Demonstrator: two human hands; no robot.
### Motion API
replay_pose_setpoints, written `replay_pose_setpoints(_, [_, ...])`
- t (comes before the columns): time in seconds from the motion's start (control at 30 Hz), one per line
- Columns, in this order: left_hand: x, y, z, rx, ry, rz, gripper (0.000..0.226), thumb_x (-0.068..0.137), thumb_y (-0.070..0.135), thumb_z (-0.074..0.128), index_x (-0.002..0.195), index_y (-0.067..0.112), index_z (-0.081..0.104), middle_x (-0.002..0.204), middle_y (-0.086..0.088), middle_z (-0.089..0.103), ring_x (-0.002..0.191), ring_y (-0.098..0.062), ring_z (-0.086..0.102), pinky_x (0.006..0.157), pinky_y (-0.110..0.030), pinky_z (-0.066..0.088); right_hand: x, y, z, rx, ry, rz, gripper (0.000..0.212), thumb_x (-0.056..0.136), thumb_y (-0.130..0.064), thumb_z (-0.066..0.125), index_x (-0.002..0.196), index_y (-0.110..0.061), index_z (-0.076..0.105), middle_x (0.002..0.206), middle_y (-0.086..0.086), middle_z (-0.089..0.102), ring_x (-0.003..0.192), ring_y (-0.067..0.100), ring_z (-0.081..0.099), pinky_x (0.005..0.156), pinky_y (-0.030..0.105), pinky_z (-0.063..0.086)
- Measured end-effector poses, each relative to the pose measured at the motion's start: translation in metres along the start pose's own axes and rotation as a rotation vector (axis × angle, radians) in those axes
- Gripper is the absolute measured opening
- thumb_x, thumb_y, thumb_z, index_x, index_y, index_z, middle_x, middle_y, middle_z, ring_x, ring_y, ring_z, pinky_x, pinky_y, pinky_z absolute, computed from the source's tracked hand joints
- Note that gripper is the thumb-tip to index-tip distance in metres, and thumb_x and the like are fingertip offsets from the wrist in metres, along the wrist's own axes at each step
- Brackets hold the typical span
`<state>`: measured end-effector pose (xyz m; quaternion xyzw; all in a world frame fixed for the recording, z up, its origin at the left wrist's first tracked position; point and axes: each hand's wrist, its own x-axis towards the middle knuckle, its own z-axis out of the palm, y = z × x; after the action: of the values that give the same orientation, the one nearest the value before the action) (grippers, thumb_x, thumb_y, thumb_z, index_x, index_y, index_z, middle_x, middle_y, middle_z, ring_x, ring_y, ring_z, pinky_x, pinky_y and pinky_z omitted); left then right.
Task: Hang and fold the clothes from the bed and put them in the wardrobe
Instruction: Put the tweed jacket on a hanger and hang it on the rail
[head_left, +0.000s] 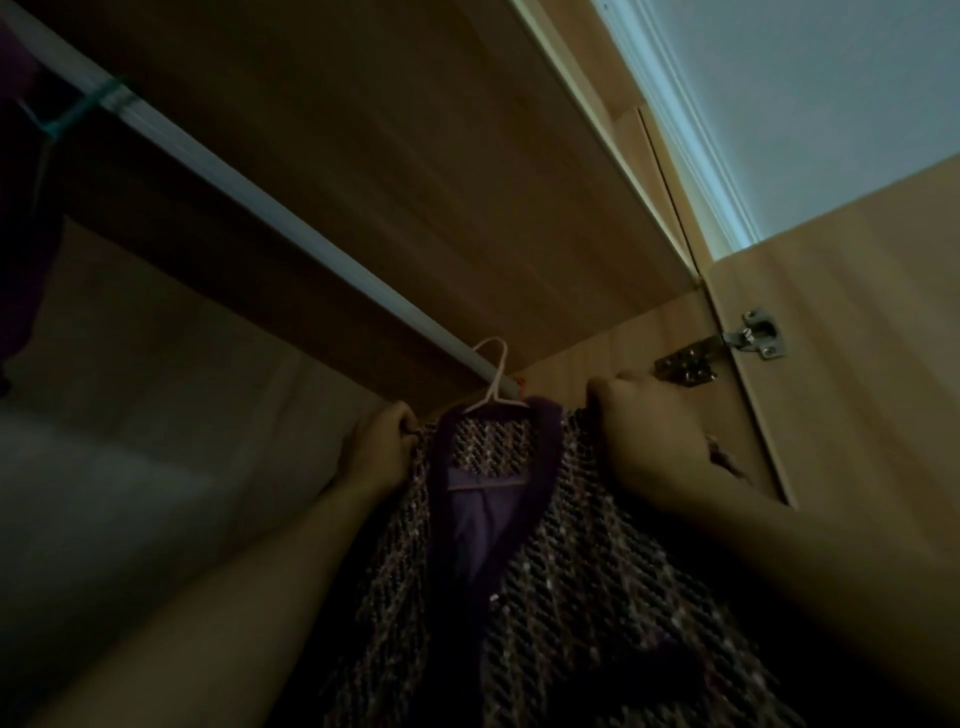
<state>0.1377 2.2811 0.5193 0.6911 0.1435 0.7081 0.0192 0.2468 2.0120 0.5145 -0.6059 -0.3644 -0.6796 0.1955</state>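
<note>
1. Two hands are raised inside the wardrobe, one at each shoulder of a tweed jacket that hangs on a pale hanger; the hook is over the right end of the rail, close to the side wall.
2. Far left on the rail, a teal hanger hook carries a dark garment, well apart from the jacket.
3. Left hand: arm reaching up from below, fingers curled round the jacket's left shoulder edge, gripping it.
4. Jacket: thick woven cloth with a purple trim and lining. It looks soft but fairly heavy, likely to slide off a thin hanger, so the shoulders, over the hanger arms, seem the right places to hold.
5. Right hand: knuckles toward the camera, fingers folded over the right shoulder, apparently clutching the cloth; the fingertips are hidden.
6. Just right of it, a metal hinge joins the open door.
</note>
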Motion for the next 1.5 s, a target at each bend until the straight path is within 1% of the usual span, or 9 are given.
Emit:
replay_pose_setpoints(0.13, [-0.016,-0.022,0.005,-0.028,-0.027,-0.117,0.007,0.095,0.010,0.052,0.091,0.012,0.058,0.104,-0.013,0.069,0.084,-0.020,0.056,0.070,-0.029,0.042,0.002,-0.017,0.007,0.054,-0.009,0.003,0.019,0.094,-0.014,0.050,0.078,-0.022,0.046,0.074,-0.001,0.043,0.062,0.018,0.041,0.052,0.031,0.032])
replay_pose_setpoints(0.33, [-0.026,-0.020,0.004,-0.025,0.047,-0.017,0.011,0.097,0.019,0.057,0.086,0.016,0.056,0.101,-0.011,0.068,0.085,-0.022,0.059,0.071,-0.029,0.041,-0.003,-0.012,0.005,-0.050,0.088,-0.015,0.018,0.092,-0.013,0.051,0.077,-0.020,0.046,0.083,0.005,0.054,0.069,0.026,0.050,0.058,0.032,0.029])
replay_pose_setpoints(0.5, [-0.047,-0.033,0.014,-0.128,0.011,0.087,0.028,0.100,0.035,0.049,0.115,0.014,0.062,0.118,-0.008,0.065,0.101,-0.023,0.060,0.086,-0.037,0.050,-0.015,-0.018,0.012,-0.114,0.040,-0.043,0.011,0.095,-0.019,0.049,0.099,-0.018,0.059,0.099,0.007,0.056,0.091,0.028,0.054,0.066,0.033,0.029])
replay_pose_setpoints(0.6, [-0.057,-0.040,0.026,-0.150,-0.046,0.150,0.048,0.102,0.042,0.040,0.147,0.022,0.043,0.149,-0.004,0.048,0.132,-0.022,0.048,0.108,-0.041,0.040,-0.024,-0.022,0.020,-0.067,-0.035,-0.162,0.037,0.099,-0.044,0.041,0.124,-0.023,0.057,0.125,0.006,0.053,0.115,0.027,0.047,0.088,0.036,0.042])
replay_pose_setpoints(0.73, [-0.068,-0.051,0.058,-0.060,-0.097,0.150,0.067,0.098,0.058,0.023,0.158,0.031,0.012,0.166,0.001,0.009,0.151,-0.018,0.014,0.123,-0.042,0.016,-0.051,-0.031,0.038,-0.179,-0.246,-0.238,0.093,0.083,-0.075,-0.002,0.156,-0.021,0.016,0.164,0.008,0.013,0.151,0.030,0.007,0.121,0.047,0.006])
replay_pose_setpoints(0.87, [-0.071,-0.063,0.106,-0.014,-0.127,0.152,0.067,0.097,0.062,0.013,0.157,0.032,0.008,0.167,0.001,0.001,0.153,-0.019,0.006,0.123,-0.046,0.012,-0.064,-0.018,0.062,-0.261,-0.325,-0.213,0.097,0.077,-0.075,-0.008,0.157,-0.021,-0.005,0.165,0.007,-0.011,0.151,0.029,-0.015,0.121,0.050,-0.009])
replay_pose_setpoints(1.03, [-0.074,-0.069,0.157,-0.106,-0.184,0.104,0.057,0.098,0.059,0.003,0.149,0.039,-0.009,0.166,0.001,-0.003,0.153,-0.020,0.004,0.121,-0.052,0.011,-0.068,-0.016,0.082,-0.373,-0.283,-0.233,0.091,0.088,-0.073,0.009,0.157,-0.015,0.000,0.165,0.013,-0.004,0.151,0.034,-0.008,0.121,0.055,-0.005])
replay_pose_setpoints(1.23, [-0.100,-0.081,0.151,-0.083,-0.176,0.065,0.064,0.092,0.058,0.007,0.150,0.039,-0.011,0.167,-0.004,-0.003,0.153,-0.023,0.001,0.121,-0.053,0.008,-0.076,-0.024,0.082,-0.398,-0.256,-0.208,0.091,0.088,-0.071,0.005,0.157,-0.012,0.004,0.165,0.016,0.000,0.151,0.036,-0.005,0.121,0.056,-0.001])
replay_pose_setpoints(1.5, [-0.208,-0.095,0.122,0.012,-0.350,0.041,0.062,0.097,0.062,0.008,0.147,0.035,-0.016,0.166,-0.002,-0.008,0.153,-0.019,-0.005,0.123,-0.045,0.000,-0.168,-0.057,0.052,-0.279,-0.560,-0.317,0.101,0.073,-0.084,-0.005,0.156,-0.028,-0.011,0.162,0.017,-0.018,0.146,0.045,-0.020,0.116,0.062,-0.007])
